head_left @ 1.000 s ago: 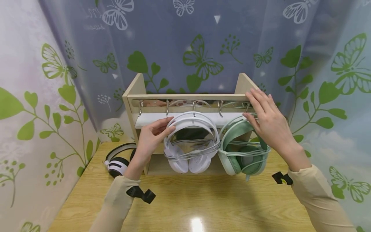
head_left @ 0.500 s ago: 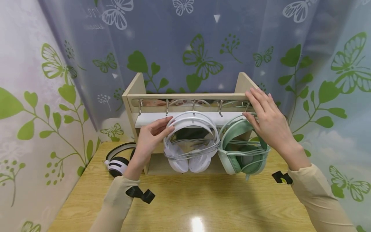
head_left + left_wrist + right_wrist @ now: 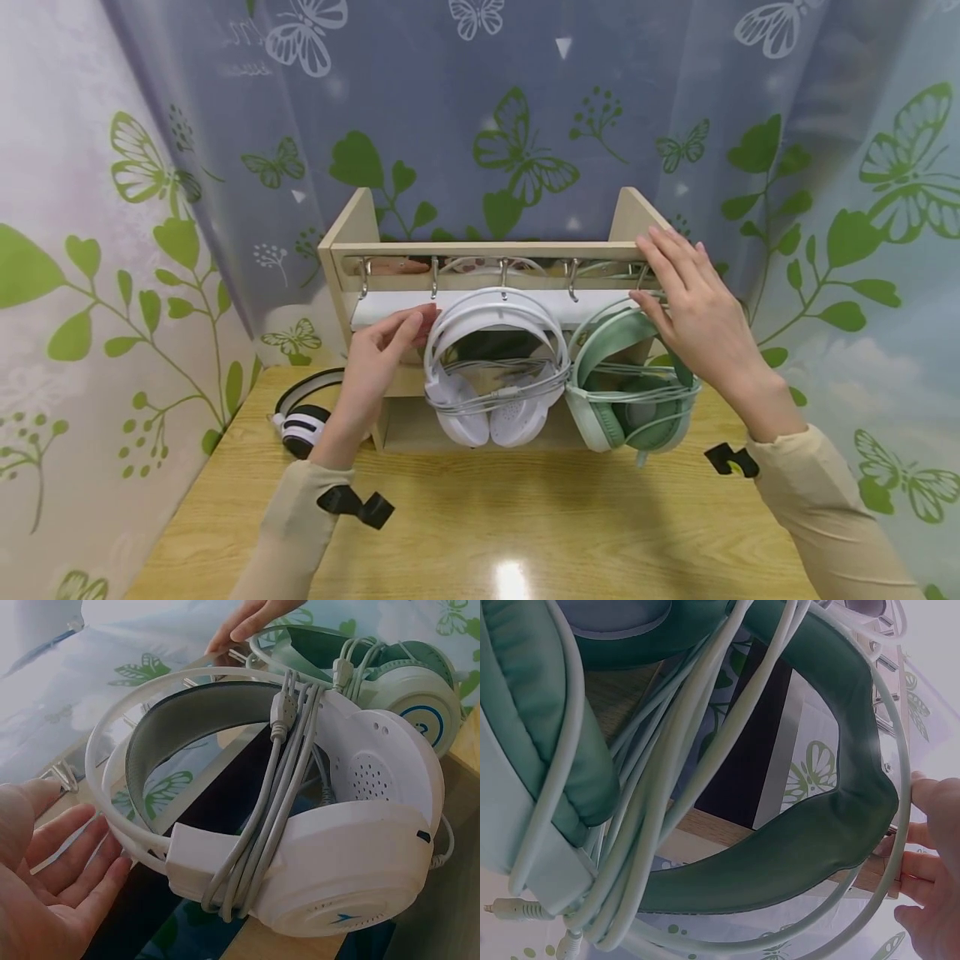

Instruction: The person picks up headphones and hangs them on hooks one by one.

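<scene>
While white headphones hang | blue logo | green headphones: emblem, seemingly lettered

left hand: fingers loosely bent | right hand: fingers straight, thumb apart

Head view was brightly lit; glare was thrown on tabletop, below and between left hand and right hand; wrist views were rendered dimmer.
</scene>
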`<state>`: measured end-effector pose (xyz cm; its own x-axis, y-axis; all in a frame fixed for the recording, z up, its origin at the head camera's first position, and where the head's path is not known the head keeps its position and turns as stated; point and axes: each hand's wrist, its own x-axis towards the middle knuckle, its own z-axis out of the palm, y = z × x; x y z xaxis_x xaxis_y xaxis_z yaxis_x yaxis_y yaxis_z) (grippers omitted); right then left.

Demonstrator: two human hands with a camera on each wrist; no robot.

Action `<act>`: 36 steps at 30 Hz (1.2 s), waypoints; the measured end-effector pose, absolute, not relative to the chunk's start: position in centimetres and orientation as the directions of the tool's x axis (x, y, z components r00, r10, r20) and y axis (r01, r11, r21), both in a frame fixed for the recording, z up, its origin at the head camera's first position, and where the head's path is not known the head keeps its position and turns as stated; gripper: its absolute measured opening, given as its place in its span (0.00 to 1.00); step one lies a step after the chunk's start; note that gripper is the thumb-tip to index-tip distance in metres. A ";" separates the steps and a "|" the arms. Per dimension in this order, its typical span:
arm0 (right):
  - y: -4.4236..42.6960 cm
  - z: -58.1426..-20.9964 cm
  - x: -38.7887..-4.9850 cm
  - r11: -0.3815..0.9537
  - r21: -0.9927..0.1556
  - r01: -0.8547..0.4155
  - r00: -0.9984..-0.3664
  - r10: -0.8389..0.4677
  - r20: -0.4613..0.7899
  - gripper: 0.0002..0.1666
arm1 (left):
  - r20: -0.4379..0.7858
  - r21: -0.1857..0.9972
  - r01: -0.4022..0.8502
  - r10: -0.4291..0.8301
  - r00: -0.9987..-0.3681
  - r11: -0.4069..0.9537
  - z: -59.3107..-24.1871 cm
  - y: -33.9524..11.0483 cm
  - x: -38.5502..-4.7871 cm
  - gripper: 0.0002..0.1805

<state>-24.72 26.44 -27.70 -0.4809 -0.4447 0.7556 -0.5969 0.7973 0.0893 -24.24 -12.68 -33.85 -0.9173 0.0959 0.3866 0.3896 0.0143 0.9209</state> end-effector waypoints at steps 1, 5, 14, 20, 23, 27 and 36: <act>26.4 -27.7 -24.7 0.797 0.090 -0.597 -0.481 -0.445 0.755 0.36 | 0.388 0.921 0.390 0.095 -0.917 0.004 -33.9 -12.8 -24.2 0.24; 26.4 -27.7 -24.7 0.799 0.092 -0.595 -0.482 -0.445 0.755 0.37 | 0.399 0.917 0.397 0.077 -0.914 -0.041 -34.1 -13.1 -24.2 0.24; 26.5 -27.7 -24.7 0.798 0.090 -0.596 -0.481 -0.444 0.756 0.37 | 0.403 0.914 0.401 0.022 -0.915 -0.066 -34.8 -14.2 -24.1 0.23; 26.5 -27.7 -24.8 0.797 0.091 -0.598 -0.479 -0.446 0.757 0.36 | 0.398 0.915 0.399 -0.023 -0.917 -0.060 -35.3 -15.4 -24.1 0.24; 26.5 -27.7 -24.8 0.798 0.091 -0.596 -0.480 -0.445 0.756 0.36 | 0.392 0.918 0.393 -0.040 -0.919 -0.058 -35.6 -16.1 -24.0 0.25; 26.6 -27.7 -24.8 0.798 0.088 -0.596 -0.484 -0.444 0.754 0.37 | 0.391 0.917 0.395 -0.061 -0.918 -0.066 -36.0 -17.0 -23.8 0.26; 26.5 -27.7 -24.8 0.798 0.089 -0.596 -0.485 -0.446 0.753 0.38 | 0.391 0.916 0.398 -0.105 -0.914 -0.055 -36.5 -18.8 -23.3 0.26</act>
